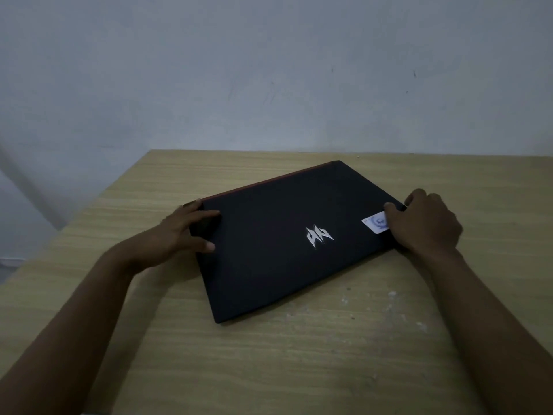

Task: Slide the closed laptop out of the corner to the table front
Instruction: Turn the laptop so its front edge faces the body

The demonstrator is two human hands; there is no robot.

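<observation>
Both hands clamp the closed laptop: left hand, right hand, fingers curled on opposite ends. Mid-slide, skewed; next, pull it squarely along the desk front.

Closed black laptop lies askew on wooden table

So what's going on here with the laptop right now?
A person has both bare hands on a closed black laptop lying flat and skewed on a wooden table. The left hand grips its left edge near the far corner, with fingers spread on the lid. The right hand clasps the right corner, partly covering a white sticker. The laptop sits around mid-table, its nearest corner pointing toward the table front, which it has not reached.
</observation>
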